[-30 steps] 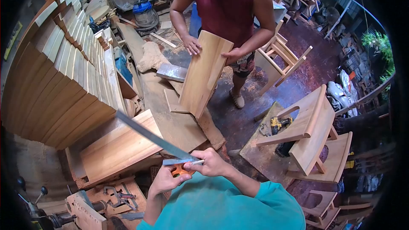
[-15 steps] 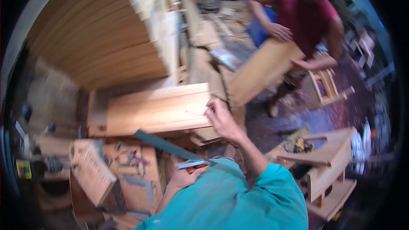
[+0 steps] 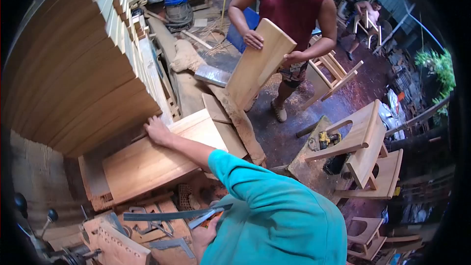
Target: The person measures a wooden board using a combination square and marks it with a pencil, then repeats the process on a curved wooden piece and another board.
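A pale wooden board (image 3: 147, 167) lies on the bench in front of me. My right hand (image 3: 160, 130) reaches across it, fingers curled over its far edge, close to a tall stack of boards (image 3: 83, 78). My left hand (image 3: 205, 235) is low, close to my body, and closed around tools. From it a long dark flat bar (image 3: 169, 215) points left, with a shorter light-blue bar (image 3: 203, 218) beside it. Something orange shows at the grip; my sleeve hides part of it.
A co-worker in a red sleeveless shirt (image 3: 294, 7) holds another board (image 3: 262, 61) ahead. Wooden stools (image 3: 368, 142) and a yellow drill (image 3: 327, 140) are to the right. A metal square (image 3: 174, 248) and a drilled wooden block (image 3: 120, 245) lie at lower left. Another person (image 3: 368, 12) sits farther back.
My right hand has moved left from the board's right end to its far edge. The view has turned right. The co-worker's board is now more upright.
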Demonstrator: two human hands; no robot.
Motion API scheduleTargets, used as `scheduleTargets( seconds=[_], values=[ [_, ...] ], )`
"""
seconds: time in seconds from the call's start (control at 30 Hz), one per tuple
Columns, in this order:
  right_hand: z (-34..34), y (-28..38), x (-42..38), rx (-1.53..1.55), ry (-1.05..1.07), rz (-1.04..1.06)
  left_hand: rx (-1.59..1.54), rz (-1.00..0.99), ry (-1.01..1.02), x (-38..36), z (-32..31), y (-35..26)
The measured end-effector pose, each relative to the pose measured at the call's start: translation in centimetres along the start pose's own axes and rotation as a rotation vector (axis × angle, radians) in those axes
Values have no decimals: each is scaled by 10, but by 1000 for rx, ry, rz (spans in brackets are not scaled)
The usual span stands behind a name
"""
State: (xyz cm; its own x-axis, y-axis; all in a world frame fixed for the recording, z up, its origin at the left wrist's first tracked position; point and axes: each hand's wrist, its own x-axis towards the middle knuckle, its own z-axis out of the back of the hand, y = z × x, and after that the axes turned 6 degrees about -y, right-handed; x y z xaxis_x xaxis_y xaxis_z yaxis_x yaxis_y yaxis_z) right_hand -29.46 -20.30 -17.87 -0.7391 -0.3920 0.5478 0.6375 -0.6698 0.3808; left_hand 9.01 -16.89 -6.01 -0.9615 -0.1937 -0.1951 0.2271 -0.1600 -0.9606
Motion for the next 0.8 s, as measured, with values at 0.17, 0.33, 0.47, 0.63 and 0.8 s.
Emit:
scheduleTargets(
  seconds=[0.17, 0.33, 0.47, 0.63, 0.8],
  values=[
    [45, -1, -8, 153, -31, -14, -70, -8, -21, 11, 3, -16],
    [167, 18, -75, 632, -28, -235, -26, -139, 11, 36, 0, -39],
    [264, 10, -158, 1451, 378, -662, -27, -243, 80, 58, -16, -40],
    [357, 39, -210, 1076, 293, -577, -33, -310, 206, 79, -47, -65],
    [359, 44, -239, 804, -182, -491, -101, -313, 414, 80, -76, -80]
  ],
)
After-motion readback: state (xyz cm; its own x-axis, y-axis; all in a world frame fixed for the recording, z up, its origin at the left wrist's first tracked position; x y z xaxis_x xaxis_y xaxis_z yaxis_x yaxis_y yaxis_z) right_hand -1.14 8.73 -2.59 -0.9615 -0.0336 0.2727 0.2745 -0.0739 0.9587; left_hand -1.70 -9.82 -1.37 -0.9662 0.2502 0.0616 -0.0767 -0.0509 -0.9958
